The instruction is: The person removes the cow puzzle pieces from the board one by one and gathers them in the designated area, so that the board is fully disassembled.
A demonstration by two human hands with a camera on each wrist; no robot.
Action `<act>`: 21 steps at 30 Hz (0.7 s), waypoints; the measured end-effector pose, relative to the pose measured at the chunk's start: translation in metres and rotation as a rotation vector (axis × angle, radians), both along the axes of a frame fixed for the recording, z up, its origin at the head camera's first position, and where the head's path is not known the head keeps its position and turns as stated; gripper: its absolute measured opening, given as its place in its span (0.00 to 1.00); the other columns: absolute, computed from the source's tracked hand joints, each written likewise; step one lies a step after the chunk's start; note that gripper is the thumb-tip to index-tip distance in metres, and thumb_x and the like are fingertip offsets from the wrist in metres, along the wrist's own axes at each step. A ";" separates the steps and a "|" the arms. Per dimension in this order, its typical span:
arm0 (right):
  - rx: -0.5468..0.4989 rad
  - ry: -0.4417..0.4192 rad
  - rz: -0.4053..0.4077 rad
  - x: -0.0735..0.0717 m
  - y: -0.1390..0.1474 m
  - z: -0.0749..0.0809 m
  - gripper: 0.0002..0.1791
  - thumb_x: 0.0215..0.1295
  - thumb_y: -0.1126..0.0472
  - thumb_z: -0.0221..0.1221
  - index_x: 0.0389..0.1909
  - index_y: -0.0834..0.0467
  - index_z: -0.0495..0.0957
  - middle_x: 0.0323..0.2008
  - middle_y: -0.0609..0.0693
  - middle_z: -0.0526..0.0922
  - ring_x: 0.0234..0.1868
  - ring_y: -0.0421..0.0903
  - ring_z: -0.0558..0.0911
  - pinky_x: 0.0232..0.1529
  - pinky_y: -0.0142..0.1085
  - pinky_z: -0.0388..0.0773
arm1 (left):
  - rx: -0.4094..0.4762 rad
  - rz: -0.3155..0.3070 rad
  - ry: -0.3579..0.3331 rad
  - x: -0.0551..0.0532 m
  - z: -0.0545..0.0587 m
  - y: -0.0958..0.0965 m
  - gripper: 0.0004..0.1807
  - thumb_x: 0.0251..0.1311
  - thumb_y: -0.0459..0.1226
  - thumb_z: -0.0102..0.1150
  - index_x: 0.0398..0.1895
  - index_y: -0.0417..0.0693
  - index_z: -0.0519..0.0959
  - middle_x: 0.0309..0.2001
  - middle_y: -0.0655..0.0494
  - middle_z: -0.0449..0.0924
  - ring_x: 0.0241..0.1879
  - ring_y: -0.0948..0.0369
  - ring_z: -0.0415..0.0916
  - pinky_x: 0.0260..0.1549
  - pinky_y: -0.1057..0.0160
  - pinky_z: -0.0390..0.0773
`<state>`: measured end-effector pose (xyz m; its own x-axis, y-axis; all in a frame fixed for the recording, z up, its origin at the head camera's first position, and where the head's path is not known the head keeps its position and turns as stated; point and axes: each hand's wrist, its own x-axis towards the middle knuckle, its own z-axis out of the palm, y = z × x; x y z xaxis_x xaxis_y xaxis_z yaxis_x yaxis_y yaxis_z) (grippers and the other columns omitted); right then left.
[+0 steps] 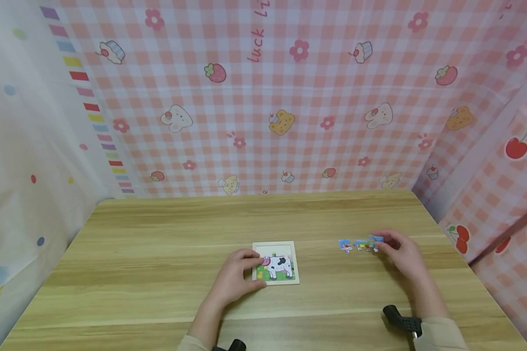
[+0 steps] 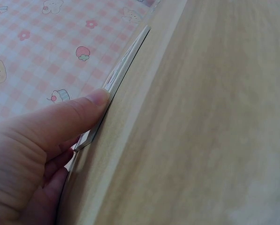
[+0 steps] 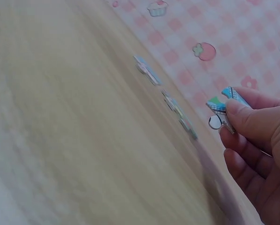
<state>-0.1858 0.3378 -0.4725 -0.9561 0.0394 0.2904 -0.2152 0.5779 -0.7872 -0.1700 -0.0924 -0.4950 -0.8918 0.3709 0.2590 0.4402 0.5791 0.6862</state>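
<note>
A square wooden jigsaw puzzle board (image 1: 284, 281) with a cow picture lies flat on the table, its upper part showing bare wood. My left hand (image 1: 233, 275) holds the board at its left side, thumb on the near edge and fingertips over the left part. In the left wrist view the thumb (image 2: 95, 99) presses the rim of the frame. To the right, my right hand (image 1: 401, 253) pinches a jigsaw piece (image 3: 217, 108) with blue, green and white print between thumb and fingers, raised above the table. Its fingers partly cover the piece.
Left of the right hand, a loose jigsaw piece (image 1: 344, 245) and more colourful pieces (image 1: 361, 245) lie on the wooden table (image 1: 158, 263). A pink checked cloth (image 1: 263, 97) hangs behind the table. Black wrist-camera mounts (image 1: 401, 321) sit by the sleeves.
</note>
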 end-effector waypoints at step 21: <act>0.178 -0.100 -0.061 0.000 0.015 -0.006 0.12 0.71 0.66 0.65 0.52 0.64 0.85 0.45 0.60 0.86 0.39 0.31 0.76 0.39 0.21 0.71 | -0.001 0.001 -0.025 0.000 0.001 0.000 0.29 0.46 0.37 0.83 0.54 0.38 0.86 0.58 0.46 0.79 0.63 0.44 0.71 0.67 0.39 0.68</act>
<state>-0.1860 0.3529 -0.4790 -0.9779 0.0543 0.2018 -0.1018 0.7195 -0.6870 -0.1697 -0.0920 -0.4944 -0.8983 0.3703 0.2364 0.4224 0.5801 0.6964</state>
